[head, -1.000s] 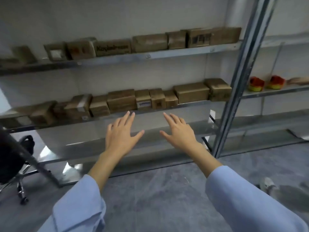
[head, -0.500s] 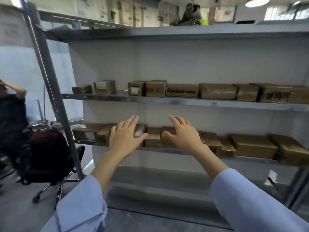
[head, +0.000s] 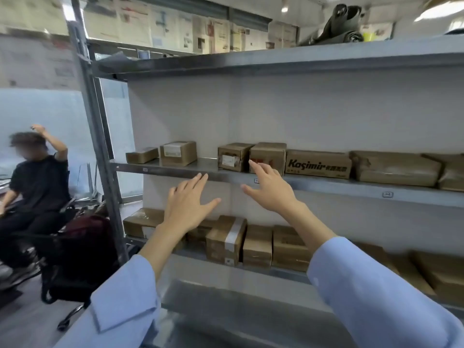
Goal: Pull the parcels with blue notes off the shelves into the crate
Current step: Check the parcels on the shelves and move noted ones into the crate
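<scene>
Holding left grip [head: 187,207] and right grip [head: 272,189] wide and empty, I see no blue note on the brown cardboard parcels [head: 391,169] on the grey metal shelf [head: 175,168]; I risk pulling a wrong one.

The grey metal shelving unit [head: 99,146] has several steel boards. On the top board [head: 276,61] lies a dark crumpled bag [head: 339,23]. The middle board [head: 180,169] carries a row of brown cardboard parcels. From the left there is a small flat box [head: 141,155] and, just beside it, a box with a white label [head: 178,153]. After a gap comes a box with a worn label [head: 233,156], touching a box with red print [head: 267,154]. Next are a long box printed "Kasimir" [head: 317,164] and a plastic-wrapped brown parcel [head: 394,168]. The lower board [head: 193,254] holds more brown boxes close together, one of them a box with a pale tape strip [head: 226,239].
</scene>
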### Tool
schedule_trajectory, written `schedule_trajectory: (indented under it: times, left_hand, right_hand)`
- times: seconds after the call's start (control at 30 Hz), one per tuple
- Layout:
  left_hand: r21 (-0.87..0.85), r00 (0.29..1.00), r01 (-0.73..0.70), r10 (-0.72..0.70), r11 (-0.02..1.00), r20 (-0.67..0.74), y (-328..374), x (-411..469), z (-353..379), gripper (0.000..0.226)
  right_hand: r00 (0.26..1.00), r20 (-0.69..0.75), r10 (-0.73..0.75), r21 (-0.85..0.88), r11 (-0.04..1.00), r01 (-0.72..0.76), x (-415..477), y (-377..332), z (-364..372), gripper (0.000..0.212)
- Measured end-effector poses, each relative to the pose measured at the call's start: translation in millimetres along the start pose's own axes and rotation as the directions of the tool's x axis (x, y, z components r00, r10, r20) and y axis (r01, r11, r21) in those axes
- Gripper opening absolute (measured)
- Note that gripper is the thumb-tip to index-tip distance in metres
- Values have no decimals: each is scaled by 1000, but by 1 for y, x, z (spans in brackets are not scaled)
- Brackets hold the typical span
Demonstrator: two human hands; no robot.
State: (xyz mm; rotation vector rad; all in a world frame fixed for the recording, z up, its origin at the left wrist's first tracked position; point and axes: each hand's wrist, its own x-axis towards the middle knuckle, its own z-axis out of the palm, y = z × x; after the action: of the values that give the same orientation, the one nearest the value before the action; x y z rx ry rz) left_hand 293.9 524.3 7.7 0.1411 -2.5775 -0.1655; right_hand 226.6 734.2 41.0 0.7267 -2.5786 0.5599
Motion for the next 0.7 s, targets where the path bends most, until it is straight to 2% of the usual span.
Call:
schedule_trajectory:
  times: [0.27,0.43,0.7]
  left_hand:
    - [0,999,-3,3,1000,-38,-19,87,36,77]
    - [-77,999,-22,19,997,-41,-36,127,61,78]
    - [-242,991,-130,116,962,-73,-66,202,92,76]
  right_hand:
    - [1000,-10,22,117,993,-20,94,15,32,73]
    - [999,-34,25,187,982,-19,131,19,59,74]
    - [987,-104,119,232,968,-92,178,16,91,75]
